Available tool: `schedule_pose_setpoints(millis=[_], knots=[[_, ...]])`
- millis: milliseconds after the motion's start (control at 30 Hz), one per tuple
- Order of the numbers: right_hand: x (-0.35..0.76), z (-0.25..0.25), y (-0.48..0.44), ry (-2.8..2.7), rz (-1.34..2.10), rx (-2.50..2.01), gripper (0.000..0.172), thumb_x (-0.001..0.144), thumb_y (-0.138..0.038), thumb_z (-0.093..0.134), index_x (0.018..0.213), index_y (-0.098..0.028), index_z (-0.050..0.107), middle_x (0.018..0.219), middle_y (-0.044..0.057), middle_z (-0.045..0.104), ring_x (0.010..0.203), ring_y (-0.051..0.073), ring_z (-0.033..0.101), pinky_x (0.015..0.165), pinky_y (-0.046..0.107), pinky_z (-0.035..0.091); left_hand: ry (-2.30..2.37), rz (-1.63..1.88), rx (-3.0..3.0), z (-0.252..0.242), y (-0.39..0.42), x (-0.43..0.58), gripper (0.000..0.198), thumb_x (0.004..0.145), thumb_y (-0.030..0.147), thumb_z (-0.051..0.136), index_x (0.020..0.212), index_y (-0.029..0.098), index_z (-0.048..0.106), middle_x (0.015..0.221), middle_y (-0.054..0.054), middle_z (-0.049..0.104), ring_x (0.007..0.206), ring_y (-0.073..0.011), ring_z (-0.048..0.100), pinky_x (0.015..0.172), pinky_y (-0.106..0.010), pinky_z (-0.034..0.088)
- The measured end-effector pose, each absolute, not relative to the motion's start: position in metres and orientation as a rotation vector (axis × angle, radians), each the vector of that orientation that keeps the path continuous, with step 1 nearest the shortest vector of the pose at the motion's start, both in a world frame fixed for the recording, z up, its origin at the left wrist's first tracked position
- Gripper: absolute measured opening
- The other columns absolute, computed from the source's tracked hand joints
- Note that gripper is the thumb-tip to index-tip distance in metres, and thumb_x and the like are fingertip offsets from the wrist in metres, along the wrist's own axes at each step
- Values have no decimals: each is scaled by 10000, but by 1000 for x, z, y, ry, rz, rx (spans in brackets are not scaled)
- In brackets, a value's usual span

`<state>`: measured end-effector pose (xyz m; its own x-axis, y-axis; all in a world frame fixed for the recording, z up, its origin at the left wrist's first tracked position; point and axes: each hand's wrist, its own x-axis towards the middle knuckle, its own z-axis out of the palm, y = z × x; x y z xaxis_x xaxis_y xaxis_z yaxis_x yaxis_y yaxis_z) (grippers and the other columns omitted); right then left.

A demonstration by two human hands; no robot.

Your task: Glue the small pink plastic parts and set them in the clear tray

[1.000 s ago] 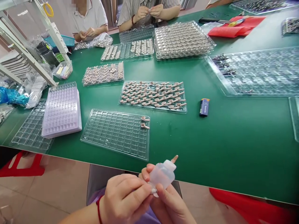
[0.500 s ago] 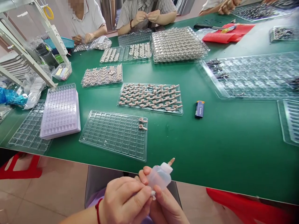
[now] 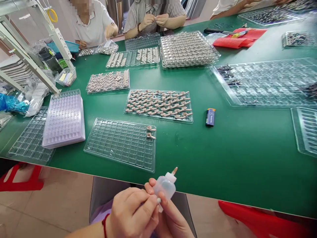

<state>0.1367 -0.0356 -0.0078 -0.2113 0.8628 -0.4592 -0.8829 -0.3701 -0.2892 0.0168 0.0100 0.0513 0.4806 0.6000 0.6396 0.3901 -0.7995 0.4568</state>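
My right hand point(image 3: 170, 213) is closed around a translucent squeeze bottle point(image 3: 165, 187) with a white cap and a narrow brownish tip pointing up and away. Against its thumb, my left hand point(image 3: 135, 211), with a red string at the wrist, pinches a small pale part point(image 3: 158, 200); the fingers cover most of it. Beyond the hands lies a clear compartment tray point(image 3: 119, 142), with two small spoon-shaped pieces point(image 3: 150, 135) in its right column. Another tray point(image 3: 158, 105) behind it is filled with rows of similar pieces.
A dark blue battery-like box point(image 3: 210, 117) stands right of the trays. Stacked trays point(image 3: 63, 119) are at left, beside a white metal frame point(image 3: 60, 43). Large trays point(image 3: 267, 82) with dark parts lie at right. Co-workers sit across the green table point(image 3: 198, 158).
Both hands and the bottle have shifted slightly left in view. The small part is turned a little between the fingers. Across the table, one co-worker's hand has lifted.
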Motion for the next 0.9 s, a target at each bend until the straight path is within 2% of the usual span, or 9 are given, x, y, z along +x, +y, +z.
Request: schedule_pose_setpoints(millis=[133, 233, 333, 433, 600, 900], knots=[[143, -7, -38, -111, 1717, -853, 367, 740, -495, 774, 1024, -290, 663, 901, 10, 640, 798, 155, 633, 717, 284, 551, 964, 1127, 2242, 43, 7, 11, 168, 884, 106, 601, 1009, 153, 703, 820, -79, 752, 715, -166, 709, 656, -251, 609], [155, -5, -39, -567, 1304, -1179, 234, 781, -350, 768, 959, -280, 634, 844, -4, 637, 746, 141, 622, 689, 251, 541, 1157, 920, 1657, 32, 1, 7, 101, 866, 215, 664, 905, 181, 750, 832, -65, 780, 724, -171, 734, 684, -242, 609], [164, -7, -38, -1199, 827, -1253, 229, 813, -149, 704, 975, -269, 595, 823, 14, 637, 728, 151, 635, 630, 240, 544, 1244, 727, 932, 20, -4, 7, 282, 778, 390, 769, 901, 137, 757, 866, -113, 786, 772, -208, 745, 714, -270, 603], [167, -11, -35, -1508, 680, -1133, 289, 822, -102, 644, 1048, -272, 585, 827, 32, 665, 718, 173, 658, 607, 278, 562, 1183, 685, 560, 12, -7, 11, 430, 656, 451, 858, 886, 104, 749, 812, -119, 778, 718, -182, 724, 696, -260, 580], [166, -12, -27, -1635, 584, -1107, 337, 767, -95, 666, 1043, -278, 603, 868, 41, 738, 756, 218, 701, 677, 353, 546, 1183, 710, 421, 12, -5, 15, 422, 580, 456, 899, 717, 99, 722, 665, -62, 729, 592, -132, 657, 589, -220, 532], [166, -18, -22, -1720, 494, -1141, 331, 753, -66, 659, 1021, -251, 596, 857, 20, 746, 727, 191, 693, 668, 328, 490, 1278, 708, 446, 11, 1, 20, 474, 490, 521, 904, 588, 117, 675, 517, 1, 613, 473, -100, 538, 496, -215, 467]])
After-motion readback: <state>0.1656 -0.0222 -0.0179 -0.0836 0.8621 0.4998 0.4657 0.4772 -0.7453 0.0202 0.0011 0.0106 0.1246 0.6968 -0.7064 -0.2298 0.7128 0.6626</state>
